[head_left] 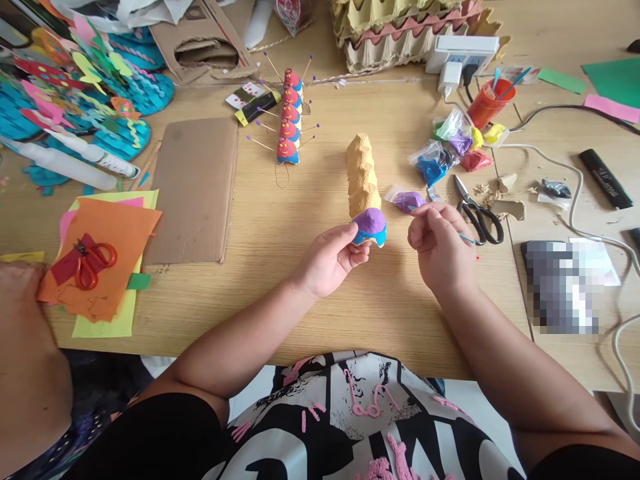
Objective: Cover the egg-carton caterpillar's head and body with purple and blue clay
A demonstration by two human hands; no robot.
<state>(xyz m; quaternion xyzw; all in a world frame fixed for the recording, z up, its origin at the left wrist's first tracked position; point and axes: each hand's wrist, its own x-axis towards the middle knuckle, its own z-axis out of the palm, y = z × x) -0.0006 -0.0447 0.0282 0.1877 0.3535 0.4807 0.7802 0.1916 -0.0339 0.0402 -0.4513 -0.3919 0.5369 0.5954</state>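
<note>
My left hand is closed on the near end of a tan egg carton strip, thumb on top and fingers underneath. That end cup carries a purple clay cap with a blue clay band below it. To its right, my right hand pinches a thin blue stick, apart from the strip; most of the stick is hidden by the fingers. Just beyond that hand lies a bag of purple clay. A finished-looking caterpillar in red and blue, with purple-tipped sticks, lies farther back.
Black-handled scissors lie beside my right hand, near clay packets and an orange cup. Cardboard and coloured paper with red scissors are at left. Another person's arm rests at the left edge. Egg cartons stand behind.
</note>
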